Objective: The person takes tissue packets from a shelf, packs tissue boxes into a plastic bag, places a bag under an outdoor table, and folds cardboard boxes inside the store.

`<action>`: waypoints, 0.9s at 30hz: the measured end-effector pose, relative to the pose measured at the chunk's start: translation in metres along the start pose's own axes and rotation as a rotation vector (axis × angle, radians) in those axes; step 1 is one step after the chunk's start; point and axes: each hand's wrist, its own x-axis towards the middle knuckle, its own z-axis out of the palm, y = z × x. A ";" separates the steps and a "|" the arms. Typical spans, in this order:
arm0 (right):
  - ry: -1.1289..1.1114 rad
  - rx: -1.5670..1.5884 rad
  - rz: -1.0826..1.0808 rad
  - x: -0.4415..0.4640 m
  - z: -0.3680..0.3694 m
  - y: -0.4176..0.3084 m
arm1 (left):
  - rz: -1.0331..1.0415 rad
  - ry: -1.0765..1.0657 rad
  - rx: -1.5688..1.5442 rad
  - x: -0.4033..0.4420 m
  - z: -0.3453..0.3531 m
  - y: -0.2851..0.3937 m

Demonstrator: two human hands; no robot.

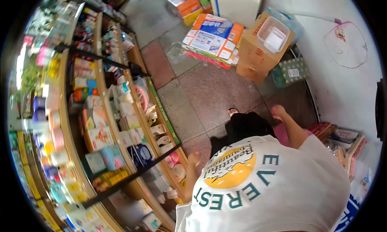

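Observation:
My left hand (194,158) hangs beside the wooden shelf edge, near the lower packages; its fingers are small and blurred, so their pose is unclear. On the other side, my right hand (278,111) is held low over the floor with its fingers curled in, and nothing shows in it. Between the hands are my white printed T-shirt (266,191), dark trousers (248,125) and one sandalled foot (232,111) on the tiles.
Shelves (117,131) packed with goods run along the left. Ahead lie flattened cartons (213,34) and a cardboard box (258,58) bearing a clear plastic tub (273,34). A dotted box (293,68) stands by the white wall (342,82). Packages fill a rack (352,151) at right.

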 end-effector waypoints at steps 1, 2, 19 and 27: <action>0.160 0.459 0.020 0.017 -0.016 -0.021 | -0.029 -0.067 0.059 -0.009 -0.005 -0.003; 0.174 0.574 -0.012 0.028 -0.035 -0.053 | -0.065 -0.069 0.054 -0.020 -0.018 -0.001; -0.039 0.171 0.422 0.225 -0.099 -0.265 | 0.041 0.035 -0.060 0.409 -0.428 0.145; -0.125 0.138 0.291 0.392 -0.171 -0.391 | 0.200 0.045 -0.763 0.553 -0.535 0.255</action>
